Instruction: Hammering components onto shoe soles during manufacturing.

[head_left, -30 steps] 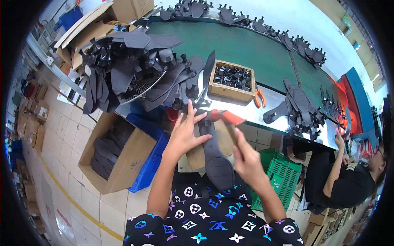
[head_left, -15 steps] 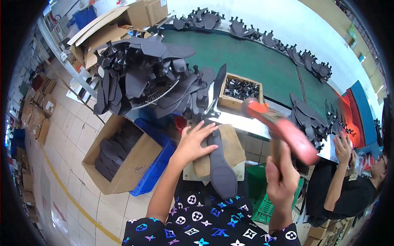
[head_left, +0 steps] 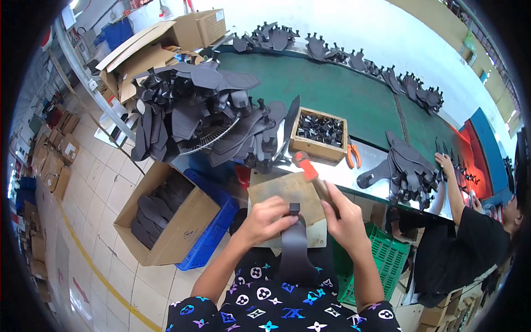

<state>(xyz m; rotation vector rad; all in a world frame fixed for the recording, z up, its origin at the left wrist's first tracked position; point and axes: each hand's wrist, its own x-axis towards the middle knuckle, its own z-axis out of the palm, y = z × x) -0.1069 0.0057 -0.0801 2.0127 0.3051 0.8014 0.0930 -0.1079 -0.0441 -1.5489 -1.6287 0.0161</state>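
Observation:
A long black sole-shaped piece (head_left: 295, 246) lies across a brown work board (head_left: 279, 193) in front of me, with a small black block at its top end. My left hand (head_left: 265, 219) presses on the piece near that end. My right hand (head_left: 344, 221) grips the handle of a red-headed hammer (head_left: 307, 167), whose head rests low over the board's far edge.
A wooden box of small black parts (head_left: 319, 133) and orange pliers (head_left: 353, 156) sit beyond the board. A big heap of black pieces (head_left: 202, 113) lies at left. Below stand a cardboard box (head_left: 166, 216), a blue crate (head_left: 213, 232) and a green crate (head_left: 381, 260). Another person (head_left: 464, 243) works at right.
The hammer, raised high in my right hand half a second ago, has come down toward the board. My left hand stays on the black piece.

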